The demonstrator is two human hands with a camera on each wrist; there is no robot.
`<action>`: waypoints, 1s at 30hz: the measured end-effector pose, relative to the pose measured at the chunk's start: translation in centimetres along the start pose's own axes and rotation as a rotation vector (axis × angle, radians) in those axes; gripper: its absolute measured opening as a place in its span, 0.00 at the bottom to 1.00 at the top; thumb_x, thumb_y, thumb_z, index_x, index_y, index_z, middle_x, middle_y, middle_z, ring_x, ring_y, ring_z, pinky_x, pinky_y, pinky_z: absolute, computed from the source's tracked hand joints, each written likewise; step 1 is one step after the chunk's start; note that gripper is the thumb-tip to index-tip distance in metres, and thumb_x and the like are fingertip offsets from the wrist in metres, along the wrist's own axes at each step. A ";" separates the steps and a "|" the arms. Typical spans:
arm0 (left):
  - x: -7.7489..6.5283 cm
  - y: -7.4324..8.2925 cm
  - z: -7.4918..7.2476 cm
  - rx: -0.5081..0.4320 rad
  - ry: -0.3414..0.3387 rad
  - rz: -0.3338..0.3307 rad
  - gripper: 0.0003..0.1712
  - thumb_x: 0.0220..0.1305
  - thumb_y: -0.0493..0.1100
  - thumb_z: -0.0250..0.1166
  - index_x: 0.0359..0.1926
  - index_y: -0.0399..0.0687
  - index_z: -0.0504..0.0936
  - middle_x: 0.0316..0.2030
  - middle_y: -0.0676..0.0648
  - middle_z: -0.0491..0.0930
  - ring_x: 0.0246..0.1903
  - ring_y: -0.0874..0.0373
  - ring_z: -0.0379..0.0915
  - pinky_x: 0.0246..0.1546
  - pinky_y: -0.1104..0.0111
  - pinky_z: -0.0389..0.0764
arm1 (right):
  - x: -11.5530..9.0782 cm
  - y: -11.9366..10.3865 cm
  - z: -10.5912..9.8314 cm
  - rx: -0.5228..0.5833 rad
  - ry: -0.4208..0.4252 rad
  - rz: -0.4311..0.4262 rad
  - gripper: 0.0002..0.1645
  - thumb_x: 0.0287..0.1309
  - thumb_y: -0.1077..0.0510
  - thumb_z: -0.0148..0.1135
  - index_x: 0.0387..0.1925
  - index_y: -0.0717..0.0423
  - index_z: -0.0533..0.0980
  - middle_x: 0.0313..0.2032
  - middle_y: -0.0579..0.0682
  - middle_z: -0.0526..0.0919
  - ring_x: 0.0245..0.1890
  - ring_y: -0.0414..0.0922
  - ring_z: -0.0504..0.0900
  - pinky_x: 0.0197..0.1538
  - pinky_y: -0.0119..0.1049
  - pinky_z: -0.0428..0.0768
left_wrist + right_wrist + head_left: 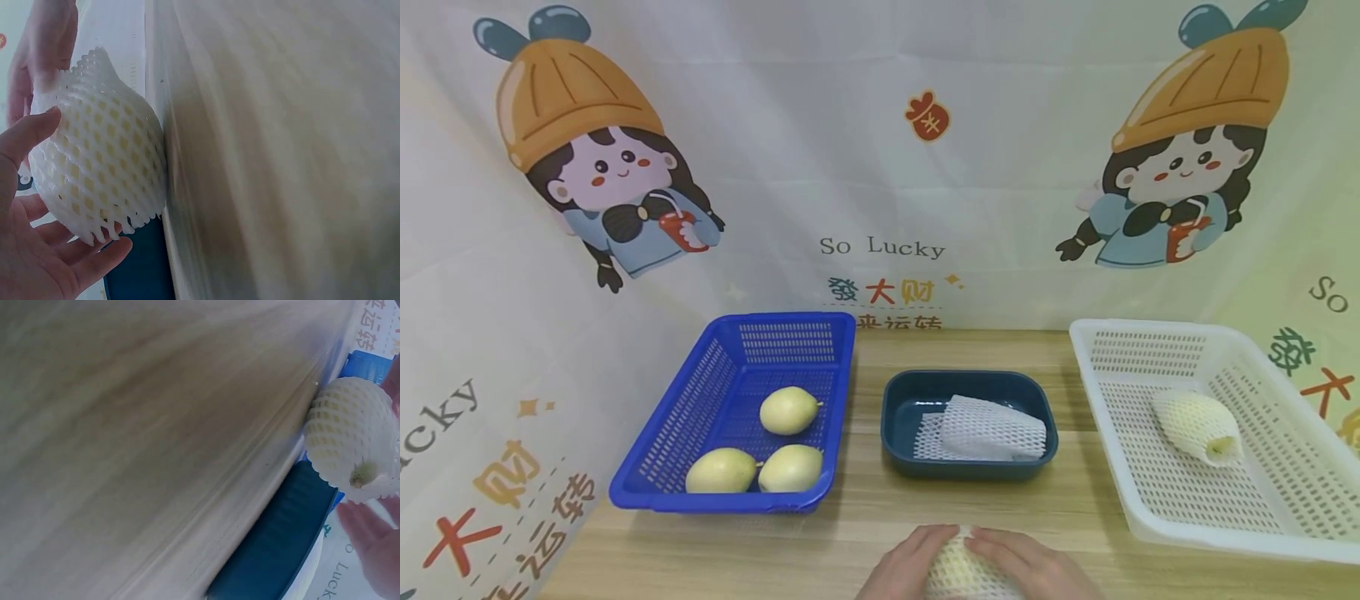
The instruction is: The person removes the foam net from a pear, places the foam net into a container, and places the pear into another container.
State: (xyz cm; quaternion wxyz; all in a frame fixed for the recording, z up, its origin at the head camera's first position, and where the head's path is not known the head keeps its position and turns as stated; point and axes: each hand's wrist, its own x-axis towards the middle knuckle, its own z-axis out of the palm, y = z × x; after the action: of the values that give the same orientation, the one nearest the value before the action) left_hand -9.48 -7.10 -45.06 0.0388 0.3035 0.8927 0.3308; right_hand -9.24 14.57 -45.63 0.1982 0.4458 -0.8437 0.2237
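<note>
A pale yellow pear (964, 571) in a white foam net sleeve is at the front edge of the head view, between both hands. My left hand (898, 571) holds it from the left; in the left wrist view its thumb and fingers (103, 262) curve around the netted pear (103, 156). The right hand (1037, 567) grips the other side, and in the right wrist view its fingers (359, 528) lie along the sleeve. A brownish spot shows at the sleeve's open end there. The hands' lower parts are cut off in the head view.
A blue basket (730, 502) at left holds three bare pears (790, 410). In the middle, a dark teal tray (970, 471) contains white foam net sleeves (992, 429). At right stands a white basket (1112, 450) with one netted pear (1195, 425). A printed cloth (880, 167) hangs behind the wooden table (850, 542).
</note>
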 end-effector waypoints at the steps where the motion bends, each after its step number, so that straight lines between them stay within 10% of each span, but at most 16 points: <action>1: 0.0 0.1 0.0 -0.005 -0.004 -0.007 0.41 0.48 0.64 0.61 0.58 0.44 0.65 0.51 0.49 0.68 0.47 0.58 0.67 0.43 0.65 0.72 | 0.0 -0.1 0.1 -0.006 -0.017 0.036 0.38 0.46 0.37 0.60 0.58 0.51 0.66 0.54 0.48 0.70 0.50 0.42 0.71 0.43 0.33 0.74; 11: -0.1 0.0 0.3 0.031 0.026 -0.004 0.46 0.43 0.63 0.66 0.59 0.43 0.62 0.52 0.48 0.68 0.47 0.56 0.68 0.44 0.64 0.72 | 0.1 -0.3 0.6 0.162 -0.262 0.270 0.41 0.51 0.34 0.52 0.64 0.43 0.57 0.58 0.54 0.66 0.50 0.48 0.71 0.43 0.43 0.74; 21: -0.5 0.1 -0.9 -0.098 -0.052 -0.237 0.46 0.46 0.64 0.63 0.59 0.40 0.64 0.50 0.44 0.70 0.48 0.52 0.68 0.46 0.58 0.70 | -0.3 0.0 1.2 0.153 -0.024 0.078 0.34 0.49 0.44 0.61 0.57 0.53 0.67 0.52 0.53 0.72 0.49 0.45 0.73 0.42 0.38 0.75; 30: -0.7 -0.5 -0.6 -0.082 -0.012 -0.054 0.39 0.48 0.57 0.65 0.57 0.41 0.66 0.49 0.47 0.70 0.48 0.58 0.67 0.46 0.65 0.71 | -0.2 0.7 1.7 0.156 0.210 -0.138 0.27 0.49 0.46 0.60 0.48 0.59 0.74 0.47 0.54 0.76 0.45 0.48 0.76 0.50 0.27 0.68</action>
State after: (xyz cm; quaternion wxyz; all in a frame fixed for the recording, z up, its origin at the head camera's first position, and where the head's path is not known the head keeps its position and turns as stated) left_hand -9.35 -8.09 -44.96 0.0654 0.2794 0.8861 0.3640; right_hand -9.93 14.13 -47.27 0.2651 0.4908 -0.7659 0.3197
